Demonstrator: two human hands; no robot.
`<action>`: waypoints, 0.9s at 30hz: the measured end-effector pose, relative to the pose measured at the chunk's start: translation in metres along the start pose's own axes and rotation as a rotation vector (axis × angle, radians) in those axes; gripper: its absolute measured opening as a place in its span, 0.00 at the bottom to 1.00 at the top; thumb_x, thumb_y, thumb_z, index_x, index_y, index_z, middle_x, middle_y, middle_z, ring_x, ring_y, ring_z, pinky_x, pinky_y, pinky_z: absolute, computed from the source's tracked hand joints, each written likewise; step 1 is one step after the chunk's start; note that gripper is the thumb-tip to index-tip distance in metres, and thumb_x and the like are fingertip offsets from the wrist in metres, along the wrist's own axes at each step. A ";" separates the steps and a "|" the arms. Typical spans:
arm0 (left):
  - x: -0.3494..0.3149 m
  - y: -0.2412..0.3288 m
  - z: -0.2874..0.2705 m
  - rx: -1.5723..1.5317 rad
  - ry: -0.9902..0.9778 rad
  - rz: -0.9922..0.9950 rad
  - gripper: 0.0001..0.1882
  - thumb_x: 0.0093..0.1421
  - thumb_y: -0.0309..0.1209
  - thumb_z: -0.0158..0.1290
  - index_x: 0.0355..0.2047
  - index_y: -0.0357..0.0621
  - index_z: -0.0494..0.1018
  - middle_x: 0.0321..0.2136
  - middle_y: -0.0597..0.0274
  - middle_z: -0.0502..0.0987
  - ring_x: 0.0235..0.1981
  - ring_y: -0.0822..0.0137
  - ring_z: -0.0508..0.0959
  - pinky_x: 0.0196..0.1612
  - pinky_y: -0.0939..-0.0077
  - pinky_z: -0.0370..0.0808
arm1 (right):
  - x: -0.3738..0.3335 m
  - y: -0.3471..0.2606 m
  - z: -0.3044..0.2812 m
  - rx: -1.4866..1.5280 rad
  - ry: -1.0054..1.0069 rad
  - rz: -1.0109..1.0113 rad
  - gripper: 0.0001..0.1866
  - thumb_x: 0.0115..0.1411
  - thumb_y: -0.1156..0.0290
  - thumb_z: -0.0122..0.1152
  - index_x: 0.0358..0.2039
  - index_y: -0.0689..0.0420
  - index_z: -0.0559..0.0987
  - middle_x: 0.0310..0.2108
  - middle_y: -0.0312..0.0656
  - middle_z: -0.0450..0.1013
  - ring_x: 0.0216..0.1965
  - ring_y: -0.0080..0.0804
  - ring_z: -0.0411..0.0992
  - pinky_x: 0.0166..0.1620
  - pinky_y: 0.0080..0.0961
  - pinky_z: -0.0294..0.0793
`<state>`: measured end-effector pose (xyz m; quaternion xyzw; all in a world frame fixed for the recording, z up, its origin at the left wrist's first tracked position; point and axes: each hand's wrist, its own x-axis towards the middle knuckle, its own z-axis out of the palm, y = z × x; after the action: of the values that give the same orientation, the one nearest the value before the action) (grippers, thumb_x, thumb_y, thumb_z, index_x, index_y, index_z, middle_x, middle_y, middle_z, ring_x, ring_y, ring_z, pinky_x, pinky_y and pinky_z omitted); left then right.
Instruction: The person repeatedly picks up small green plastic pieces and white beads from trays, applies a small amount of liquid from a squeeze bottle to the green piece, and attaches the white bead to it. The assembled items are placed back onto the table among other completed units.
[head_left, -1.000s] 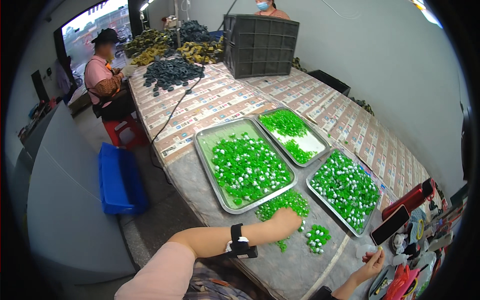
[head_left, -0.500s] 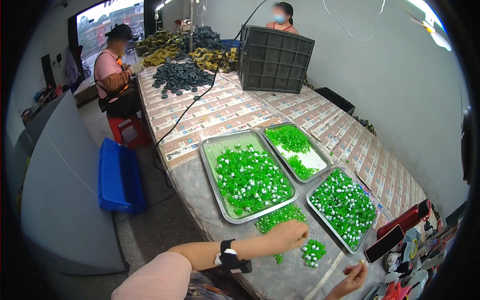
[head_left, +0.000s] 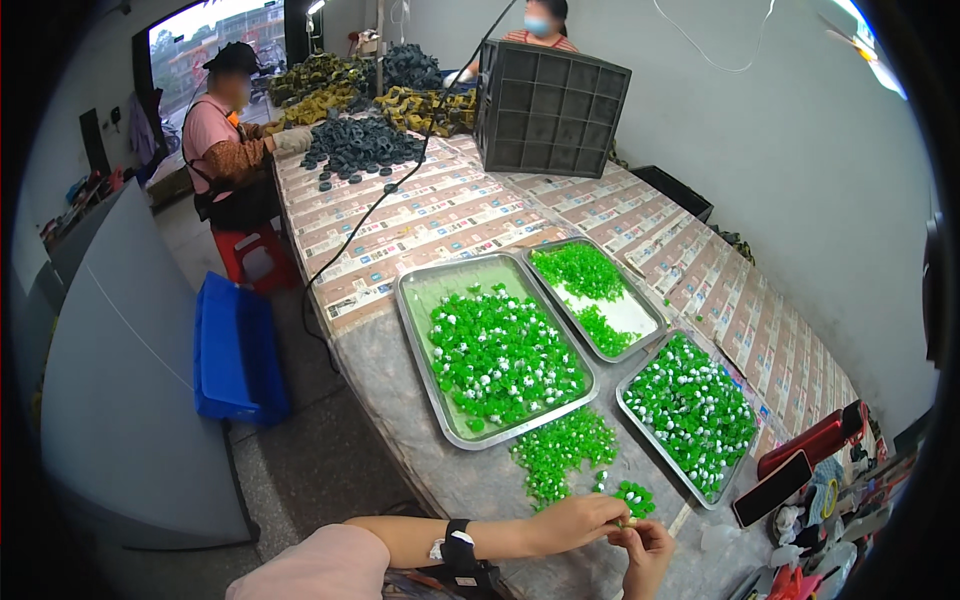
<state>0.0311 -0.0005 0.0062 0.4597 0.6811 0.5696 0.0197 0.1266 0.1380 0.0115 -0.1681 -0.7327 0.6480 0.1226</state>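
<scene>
My left hand (head_left: 580, 522) and my right hand (head_left: 645, 552) meet above the grey table covering, fingertips pinched together. A small pale piece is between them, mostly hidden by the fingers. Just behind the fingers sits a small heap of green and white pieces (head_left: 634, 497), partly covered. Loose small green pieces (head_left: 562, 450) spread beyond my left hand. Farther off, a large metal tray (head_left: 412, 345) holds green and white pieces. The right-hand metal tray (head_left: 640, 428) is full of similar pieces, and a third metal tray (head_left: 622, 312) holds plain green ones.
A red bottle (head_left: 808, 440) and a dark phone (head_left: 772, 488) lie at the right. A black crate (head_left: 550, 110) stands far back near dark rings (head_left: 362, 145). A blue bin (head_left: 235, 350) is on the floor. Two people work at the far end; a black cable (head_left: 372, 215) crosses the table.
My right hand has moved left and my left hand slightly nearer to me, so their fingertips now meet. The seated person's arms reach farther over the table; the other person has shifted left.
</scene>
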 end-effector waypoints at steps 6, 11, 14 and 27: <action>0.000 -0.001 -0.007 -0.145 -0.017 -0.094 0.07 0.49 0.29 0.50 0.28 0.41 0.68 0.24 0.60 0.70 0.28 0.61 0.71 0.31 0.74 0.67 | 0.003 0.002 0.011 0.058 0.041 -0.075 0.05 0.50 0.78 0.53 0.29 0.64 0.70 0.19 0.39 0.69 0.22 0.23 0.70 0.27 0.15 0.70; 0.002 -0.014 -0.004 -0.482 -0.114 -0.314 0.06 0.49 0.25 0.51 0.29 0.38 0.71 0.26 0.64 0.72 0.30 0.74 0.72 0.32 0.82 0.67 | 0.002 -0.003 0.012 0.205 0.065 -0.062 0.07 0.48 0.83 0.54 0.29 0.65 0.69 0.24 0.41 0.70 0.26 0.27 0.71 0.31 0.19 0.72; 0.004 -0.015 -0.003 -0.833 -0.087 -0.468 0.05 0.51 0.22 0.49 0.30 0.36 0.71 0.28 0.64 0.72 0.32 0.76 0.71 0.36 0.84 0.68 | 0.004 -0.007 0.014 0.161 0.066 -0.094 0.08 0.47 0.83 0.55 0.29 0.64 0.68 0.25 0.40 0.70 0.27 0.26 0.71 0.32 0.18 0.71; 0.007 -0.011 -0.005 -0.810 -0.186 -0.578 0.12 0.49 0.26 0.53 0.36 0.39 0.70 0.31 0.66 0.71 0.30 0.79 0.71 0.32 0.89 0.69 | -0.002 -0.008 0.013 0.029 0.104 -0.249 0.13 0.47 0.80 0.57 0.33 0.61 0.66 0.27 0.39 0.71 0.31 0.24 0.71 0.36 0.19 0.70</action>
<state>0.0177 0.0009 0.0022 0.2565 0.5002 0.7159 0.4141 0.1225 0.1249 0.0183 -0.1075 -0.7310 0.6287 0.2424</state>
